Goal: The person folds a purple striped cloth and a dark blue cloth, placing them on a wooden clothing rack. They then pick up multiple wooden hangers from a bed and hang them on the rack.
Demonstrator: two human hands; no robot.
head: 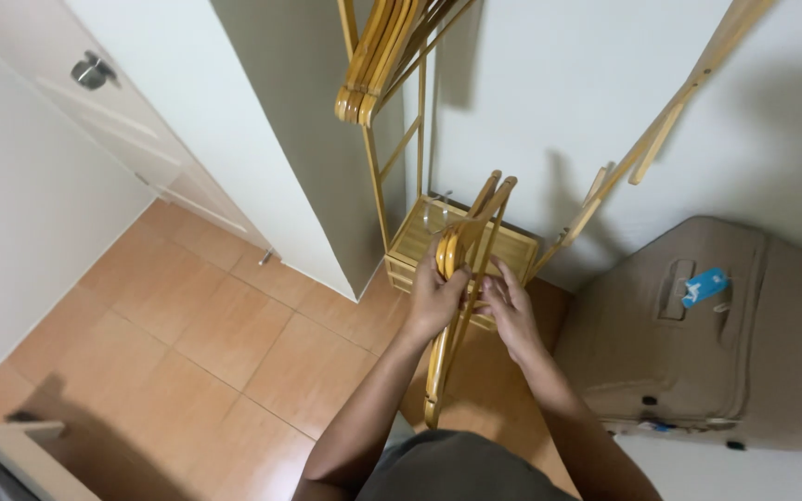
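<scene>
— While the wooden hangers (457,278) sit bunched upright in front of the chest, above the low wooden shelf (512,249), who holds them?
— The left hand (433,301) does, grip closed round their shoulders; the right hand (510,311) pinches one bar with narrow fingertips.
— Best handling?
— I'd judge: keep the bundle steady, peel one off cleanly. More hangers (378,65) hang on the rack (401,148); a beige suitcase (698,343) stands right.

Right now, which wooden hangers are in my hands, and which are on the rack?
The lower bunch of hangers is gripped by your left hand and touched by your right hand. The other bunch hangs on the rack.
</scene>
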